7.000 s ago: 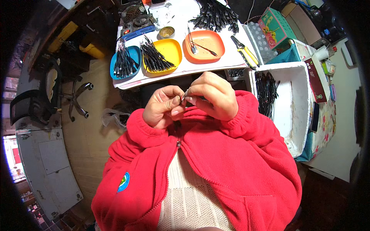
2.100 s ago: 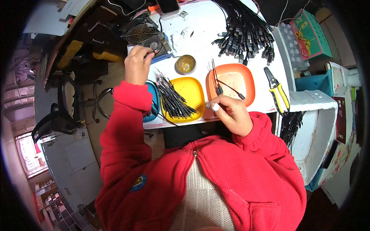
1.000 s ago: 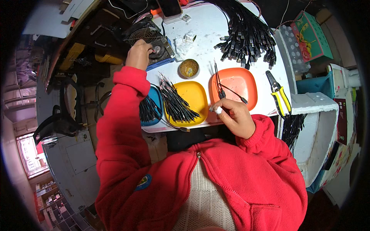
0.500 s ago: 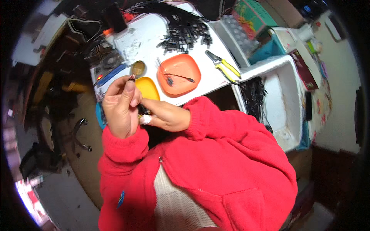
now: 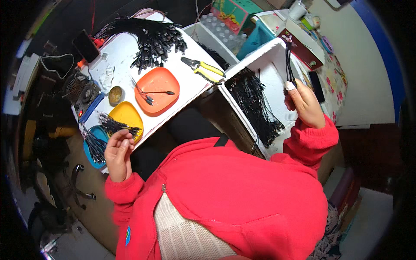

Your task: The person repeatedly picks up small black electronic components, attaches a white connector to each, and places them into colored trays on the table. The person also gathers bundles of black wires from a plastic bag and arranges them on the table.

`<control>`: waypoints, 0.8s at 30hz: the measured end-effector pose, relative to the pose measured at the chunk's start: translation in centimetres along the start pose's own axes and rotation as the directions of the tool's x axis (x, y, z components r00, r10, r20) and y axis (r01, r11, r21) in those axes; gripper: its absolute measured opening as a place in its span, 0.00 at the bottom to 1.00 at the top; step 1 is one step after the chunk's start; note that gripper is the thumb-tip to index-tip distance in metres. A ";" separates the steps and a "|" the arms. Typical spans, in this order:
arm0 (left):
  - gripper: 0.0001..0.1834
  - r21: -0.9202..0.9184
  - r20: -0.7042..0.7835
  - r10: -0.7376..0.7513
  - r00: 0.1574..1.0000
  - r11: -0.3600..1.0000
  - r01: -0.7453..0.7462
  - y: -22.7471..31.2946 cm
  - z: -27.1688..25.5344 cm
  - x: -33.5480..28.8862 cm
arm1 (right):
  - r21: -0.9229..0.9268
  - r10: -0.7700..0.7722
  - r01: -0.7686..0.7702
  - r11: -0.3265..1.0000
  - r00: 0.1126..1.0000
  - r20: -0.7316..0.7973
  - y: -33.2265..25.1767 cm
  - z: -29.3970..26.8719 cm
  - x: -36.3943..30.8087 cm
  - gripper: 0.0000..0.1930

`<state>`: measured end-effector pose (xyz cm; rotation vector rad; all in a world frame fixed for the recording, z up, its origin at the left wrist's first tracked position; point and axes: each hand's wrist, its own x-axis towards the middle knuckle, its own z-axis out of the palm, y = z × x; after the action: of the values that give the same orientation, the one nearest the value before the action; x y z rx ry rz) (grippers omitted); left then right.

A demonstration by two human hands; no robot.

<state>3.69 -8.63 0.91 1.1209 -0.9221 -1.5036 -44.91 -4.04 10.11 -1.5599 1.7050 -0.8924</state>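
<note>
My right hand (image 5: 307,104) is closed on a small bundle of black cables (image 5: 289,63), raised over the right side of the white foam box (image 5: 269,54). A white wrap covers one of its fingertips. My left hand (image 5: 118,155) is at the near edge of the yellow dish (image 5: 130,112), its fingers loosely curled and a little apart, with nothing visible in them. Thin black cables with bare-looking ends (image 5: 113,125) lie across that dish, close to the fingertips. More cables (image 5: 93,145) rest in the blue dish (image 5: 94,161) beside it.
An orange dish (image 5: 158,102) holds a few short cable pieces. Yellow-handled wire strippers (image 5: 203,69) lie at the table's right edge. Black cables are heaped at the back (image 5: 156,41) and in the foam box (image 5: 251,95). A small round tin (image 5: 115,95) stands near a blue-edged device (image 5: 92,107).
My hands have moved apart. The right one has swung far right with black cables in it; the left has lowered beside the yellow dish. The view has turned rightward.
</note>
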 end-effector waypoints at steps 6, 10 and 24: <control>0.12 0.032 -0.142 -0.062 0.988 0.997 0.067 -2.5 -3.7 -1.9 | -0.309 0.443 -0.475 0.824 0.880 -0.171 19.5 3.4 5.0 0.20; 0.10 0.177 -0.215 0.054 0.975 0.984 -0.015 -2.7 -5.7 -2.0 | -0.693 0.335 -0.291 0.659 0.939 -0.076 24.7 8.1 7.4 0.23; 0.14 0.930 -0.295 0.607 0.738 0.004 0.368 -0.8 -12.0 5.6 | 0.052 -0.485 0.526 0.849 0.734 0.475 -9.0 32.7 13.3 0.11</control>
<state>14.63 -14.07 -4.25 2.3109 -1.5271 0.2632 -13.82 -19.59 -0.78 -2.1497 0.9844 -0.6053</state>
